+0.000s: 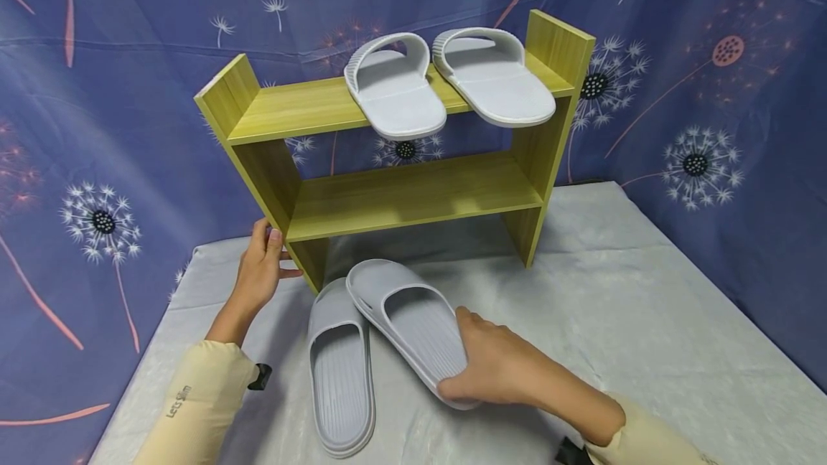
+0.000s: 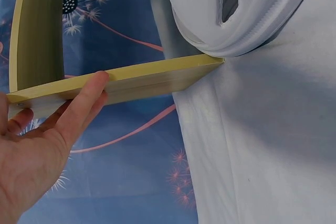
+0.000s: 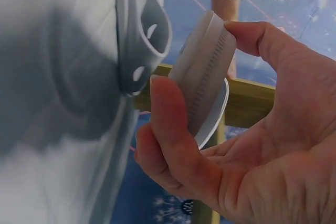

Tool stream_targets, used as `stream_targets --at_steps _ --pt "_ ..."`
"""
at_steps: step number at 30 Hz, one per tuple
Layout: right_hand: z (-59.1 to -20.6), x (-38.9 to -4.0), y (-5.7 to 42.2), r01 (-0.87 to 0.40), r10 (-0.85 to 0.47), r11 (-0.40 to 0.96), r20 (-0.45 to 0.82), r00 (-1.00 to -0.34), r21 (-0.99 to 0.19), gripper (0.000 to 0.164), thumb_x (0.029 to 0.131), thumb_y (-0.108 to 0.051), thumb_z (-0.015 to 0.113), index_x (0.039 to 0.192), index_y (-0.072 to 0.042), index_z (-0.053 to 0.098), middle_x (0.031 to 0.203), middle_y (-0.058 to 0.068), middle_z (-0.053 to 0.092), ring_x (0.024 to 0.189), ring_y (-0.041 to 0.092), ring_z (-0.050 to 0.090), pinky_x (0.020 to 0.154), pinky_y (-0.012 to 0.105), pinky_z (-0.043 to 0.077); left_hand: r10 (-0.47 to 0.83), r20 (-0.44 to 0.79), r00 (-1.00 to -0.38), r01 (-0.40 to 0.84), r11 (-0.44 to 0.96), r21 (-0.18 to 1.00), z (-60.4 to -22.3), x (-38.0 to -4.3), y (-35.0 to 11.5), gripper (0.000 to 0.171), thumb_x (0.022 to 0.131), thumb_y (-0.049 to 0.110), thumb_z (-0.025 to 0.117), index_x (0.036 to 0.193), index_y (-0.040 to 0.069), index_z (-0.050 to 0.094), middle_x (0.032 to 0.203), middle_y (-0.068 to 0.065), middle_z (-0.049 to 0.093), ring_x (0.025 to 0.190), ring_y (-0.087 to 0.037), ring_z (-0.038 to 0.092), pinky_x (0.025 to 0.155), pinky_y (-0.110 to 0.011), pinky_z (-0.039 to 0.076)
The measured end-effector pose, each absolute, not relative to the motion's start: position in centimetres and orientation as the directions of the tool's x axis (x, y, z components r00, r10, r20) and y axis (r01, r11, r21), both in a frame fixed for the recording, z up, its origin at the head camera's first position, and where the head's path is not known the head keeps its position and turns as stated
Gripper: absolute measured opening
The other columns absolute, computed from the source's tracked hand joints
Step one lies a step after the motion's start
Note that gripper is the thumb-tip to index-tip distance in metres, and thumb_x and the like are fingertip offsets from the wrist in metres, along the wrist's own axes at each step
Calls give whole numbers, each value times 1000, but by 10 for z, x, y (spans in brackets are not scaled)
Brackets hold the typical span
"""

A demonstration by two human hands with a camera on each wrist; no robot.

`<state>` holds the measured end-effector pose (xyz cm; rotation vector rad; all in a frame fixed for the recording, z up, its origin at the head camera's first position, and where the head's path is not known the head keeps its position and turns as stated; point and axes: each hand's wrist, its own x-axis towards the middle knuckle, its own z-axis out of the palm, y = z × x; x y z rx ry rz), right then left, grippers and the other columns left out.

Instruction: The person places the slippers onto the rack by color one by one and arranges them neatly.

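Note:
My right hand (image 1: 500, 361) grips a grey slipper (image 1: 423, 321) at its heel, thumb on one side and fingers on the other. In the right wrist view, the ribbed sole (image 3: 212, 72) shows between the fingers. That slipper slants, its toe overlapping the front of another grey slipper (image 1: 341, 386) that lies on the cloth. My left hand (image 1: 257, 268) rests against the outer face of the left side panel of a wooden shoe rack (image 1: 413, 192). In the left wrist view, fairly straight fingers (image 2: 79, 111) touch the panel, one fingertip at its front edge.
Two white slippers (image 1: 400, 95) sit side by side on the rack's top shelf, heels jutting over its front edge. Beneath everything lies a pale cloth (image 1: 646, 321). A blue dandelion-print curtain (image 1: 730, 92) closes off the back and both sides.

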<state>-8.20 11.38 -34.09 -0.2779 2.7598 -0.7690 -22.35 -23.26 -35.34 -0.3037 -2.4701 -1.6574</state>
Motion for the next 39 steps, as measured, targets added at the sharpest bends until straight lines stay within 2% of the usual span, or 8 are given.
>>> stream_targets --at_steps 5,8,13,17,22,31,39 --pt "-330 -77 117 -160 -288 822 -155 -945 -547 90 60 -41 78 132 -2 43 102 1 56 79 15 53 68 32 49 82 237 -968 250 376 892 -354 -224 -233 52 103 44 27 145 14 27 122 -22 45 104 -47 59 68 -45 61" --pt "-324 -75 119 -173 -298 815 -145 -943 -554 84 60 -41 79 128 -6 44 98 -1 55 76 13 53 65 31 48 79 236 -968 249 377 892 -354 -225 -233 52 103 45 27 145 14 27 122 -21 46 104 -47 59 68 -44 62" --pt "-314 -71 122 -181 -299 811 -127 -946 -557 84 61 -43 79 130 -10 44 99 -2 56 76 13 53 64 30 47 75 234 -969 245 361 900 -355 -225 -233 50 104 42 27 144 13 27 121 -23 45 105 -49 58 68 -46 61" --pt "-306 -68 125 -198 -300 800 -92 -949 -567 77 62 -44 80 126 -17 45 98 -5 56 76 12 53 64 29 47 78 226 -971 239 354 904 -356 -225 -233 49 104 40 27 145 12 27 122 -24 44 106 -49 57 69 -48 61" --pt "-297 -66 130 -208 -298 779 -57 -953 -592 80 63 -45 81 130 -21 44 101 -5 57 78 10 55 65 29 48 78 227 -971 240 357 903 -356 -225 -234 49 104 40 27 145 13 27 122 -24 45 106 -49 58 69 -48 61" --pt "-286 -76 140 -216 -271 779 -5 -963 -589 91 66 -50 81 140 -21 38 112 -2 59 86 11 57 72 32 50 83 238 -968 252 362 897 -353 -223 -232 50 104 41 26 145 12 27 122 -25 45 106 -49 58 69 -49 60" --pt "-276 -89 153 -187 -222 788 12 -975 -587 89 69 -53 79 138 -14 37 105 5 61 86 17 59 70 34 52 84 241 -967 255 356 899 -353 -223 -231 50 104 41 27 145 12 27 123 -25 45 105 -49 58 69 -48 61"
